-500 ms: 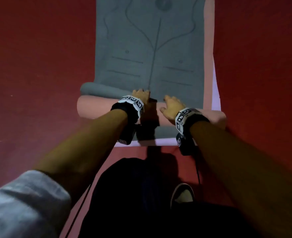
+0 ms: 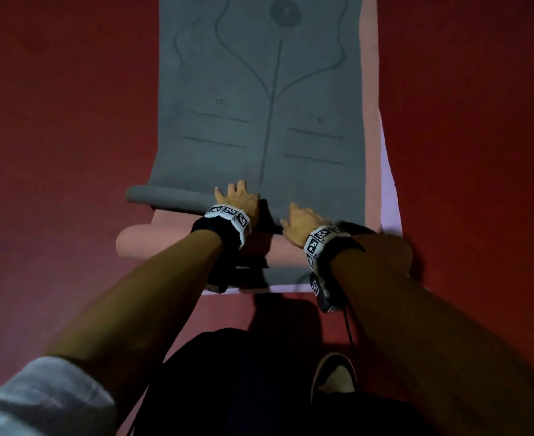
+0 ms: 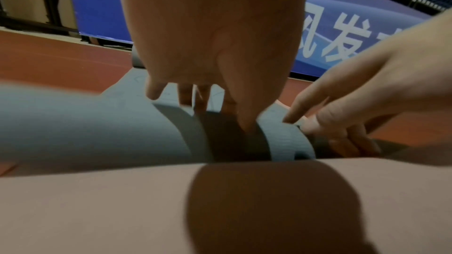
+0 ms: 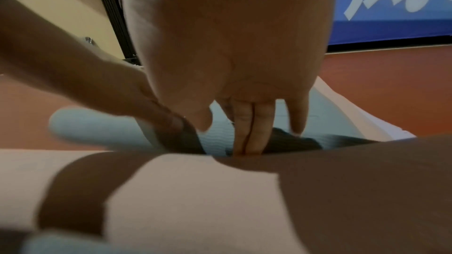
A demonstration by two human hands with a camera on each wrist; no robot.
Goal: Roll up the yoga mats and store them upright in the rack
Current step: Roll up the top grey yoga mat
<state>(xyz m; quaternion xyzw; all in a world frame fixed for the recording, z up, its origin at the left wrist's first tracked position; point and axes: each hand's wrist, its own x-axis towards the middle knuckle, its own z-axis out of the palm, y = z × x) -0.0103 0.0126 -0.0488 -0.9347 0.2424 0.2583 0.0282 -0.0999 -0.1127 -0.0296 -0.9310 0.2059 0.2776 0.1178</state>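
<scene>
Red sports flooring (image 2: 70, 152) carries three stacked yoga mats: grey mat (image 2: 259, 89) uppermost, pink mat (image 2: 371, 121) beneath, lilac mat (image 2: 391, 199) lowest. A blue banner (image 3: 342, 36) backs the room. Left hand (image 2: 239, 198) and right hand (image 2: 303, 220) lie with fingers extended, pressing the grey mat's partly rolled end (image 2: 165, 196), the pink roll (image 2: 152, 243) just behind it.

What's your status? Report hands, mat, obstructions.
Both hands, left and right, open, fingers pressing the grey mat roll. Roll barely started, skewed left. Pink mat rolled beneath, crowding it.
</scene>
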